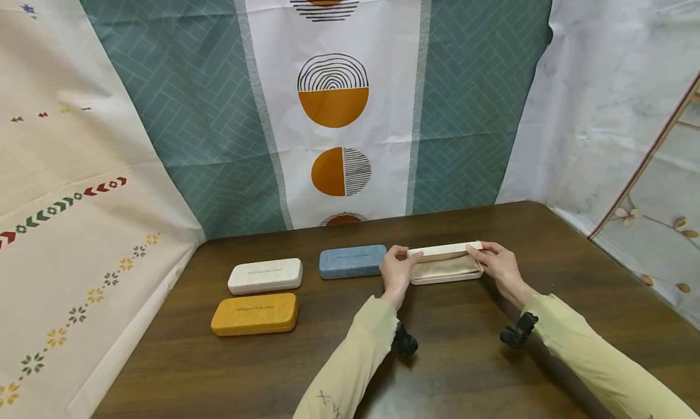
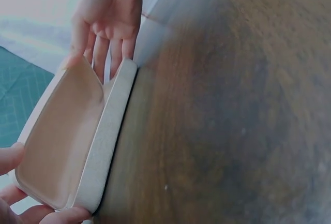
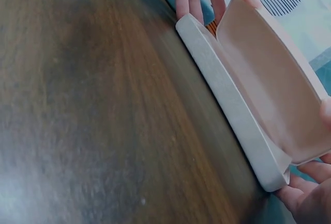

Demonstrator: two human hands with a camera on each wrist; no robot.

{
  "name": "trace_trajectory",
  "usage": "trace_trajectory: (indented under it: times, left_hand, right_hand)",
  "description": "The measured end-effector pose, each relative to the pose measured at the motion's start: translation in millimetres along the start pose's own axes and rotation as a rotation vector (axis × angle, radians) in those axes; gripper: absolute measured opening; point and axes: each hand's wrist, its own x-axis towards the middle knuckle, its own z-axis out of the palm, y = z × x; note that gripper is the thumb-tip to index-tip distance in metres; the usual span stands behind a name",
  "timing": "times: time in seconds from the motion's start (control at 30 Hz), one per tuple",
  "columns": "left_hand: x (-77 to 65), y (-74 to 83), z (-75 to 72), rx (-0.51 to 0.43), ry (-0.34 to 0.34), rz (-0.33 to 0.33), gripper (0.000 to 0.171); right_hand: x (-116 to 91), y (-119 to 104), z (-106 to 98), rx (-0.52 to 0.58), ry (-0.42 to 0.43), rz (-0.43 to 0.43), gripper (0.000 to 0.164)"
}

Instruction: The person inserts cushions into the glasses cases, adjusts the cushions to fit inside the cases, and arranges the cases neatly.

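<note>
A white glasses case (image 1: 445,280) lies on the table with its lid (image 1: 444,249) raised at the back. Beige lining and a folded, shiny beige cloth (image 1: 442,267) show inside. At the case's left end my left hand (image 1: 395,271) grips it, thumb on the lid's edge and fingers along the side. My right hand (image 1: 500,267) holds the opposite end the same way, thumb on the lid's rim. In the left wrist view the lid's smooth inner face (image 2: 64,125) stands tilted up from the base (image 2: 106,146); the right wrist view shows this from the other end.
A blue glasses case (image 1: 351,262) sits just left of my left hand. Farther left are another white case (image 1: 265,277) and a yellow case (image 1: 254,315), both shut. The brown wooden table (image 1: 219,376) ends at hanging patterned cloths (image 1: 465,103) behind and at the sides.
</note>
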Motion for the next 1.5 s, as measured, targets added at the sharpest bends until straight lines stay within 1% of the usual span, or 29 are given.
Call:
trace_trajectory:
  times: [0.13, 0.17, 0.3, 0.37, 0.5, 0.6, 0.67, 0.73, 0.8, 0.93, 1.03, 1.17, 1.23, 1.33, 1.5]
  left_hand:
    - [0.6, -2.1, -0.6, 0.009, 0.008, 0.012, 0.025]
    - [0.5, -2.3, -0.8, 0.010, 0.003, 0.011, 0.025]
    - [0.9, -2.8, -1.4, 0.001, -0.009, 0.019, 0.025]
    - [0.9, -2.8, -1.6, -0.001, -0.015, 0.019, 0.025]
    - [2.0, -2.1, -3.5, 0.022, -0.029, 0.018, 0.026]
    - [3.5, 0.1, -7.0, 0.050, -0.052, 0.018, 0.026]
    - [4.5, 1.6, -9.4, 0.060, -0.073, 0.017, 0.026]
    - [5.4, 2.2, -11.6, 0.044, -0.099, 0.002, 0.026]
    - [5.7, 2.7, -13.7, 0.013, -0.131, -0.030, 0.026]
    - [6.7, 2.1, -17.9, -0.060, -0.199, -0.108, 0.027]
    - [8.9, 2.5, -21.9, -0.090, -0.269, -0.156, 0.029]
    - [12.3, 6.9, -29.0, -0.107, -0.380, -0.201, 0.032]
    - [13.5, 8.9, -31.7, -0.112, -0.421, -0.209, 0.032]
    - [14.0, 8.8, -33.3, -0.127, -0.432, -0.215, 0.031]
    - [11.0, 4.4, -31.3, -0.131, -0.397, -0.184, 0.027]
  right_hand:
    - [2, 1, -6, -0.102, -0.040, 0.009, 0.061]
    - [2, -1, -8, -0.115, -0.055, 0.010, 0.059]
    - [5, -7, -13, -0.117, -0.115, 0.007, 0.047]
    - [5, -10, -15, -0.121, -0.134, 0.005, 0.044]
    - [5, -12, -18, -0.183, -0.158, 0.009, 0.053]
    - [5, -15, -20, -0.213, -0.201, 0.023, 0.059]
    - [6, -17, -23, -0.222, -0.243, 0.032, 0.061]
    - [8, -18, -26, -0.215, -0.294, 0.046, 0.061]
    - [9, -19, -30, -0.207, -0.344, 0.062, 0.061]
    - [14, -19, -39, -0.201, -0.454, 0.087, 0.054]
    - [18, -19, -45, -0.207, -0.527, 0.097, 0.047]
    - [24, -20, -48, -0.241, -0.582, 0.101, 0.042]
    - [25, -21, -48, -0.251, -0.597, 0.104, 0.041]
    - [26, -22, -47, -0.241, -0.609, 0.111, 0.039]
    - [26, -21, -47, -0.222, -0.596, 0.104, 0.040]
